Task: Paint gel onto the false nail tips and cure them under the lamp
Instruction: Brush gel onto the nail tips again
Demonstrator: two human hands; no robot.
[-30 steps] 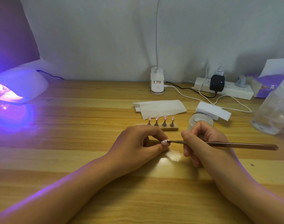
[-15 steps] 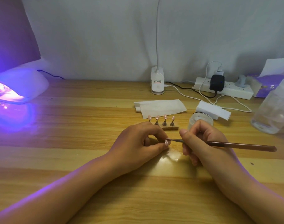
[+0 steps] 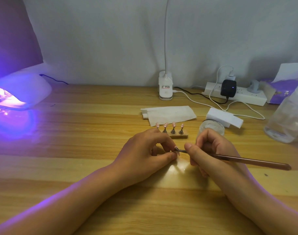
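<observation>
The left hand has its fingers closed narrowly, thumb and forefinger pinching a pale pink false nail tip just above the wooden surface. The right hand curls its fingers tightly round a slender brown brush near its metal end. The bristle end touches the pinched tip and the handle points off to the right. The tip looks glossy and is small, partly hidden by the thumb. Behind the hands, four more pink tips stand upright on pegs in a small wooden block, beside a clear glass jar. A white domed curing lamp glows violet at far left, well apart.
</observation>
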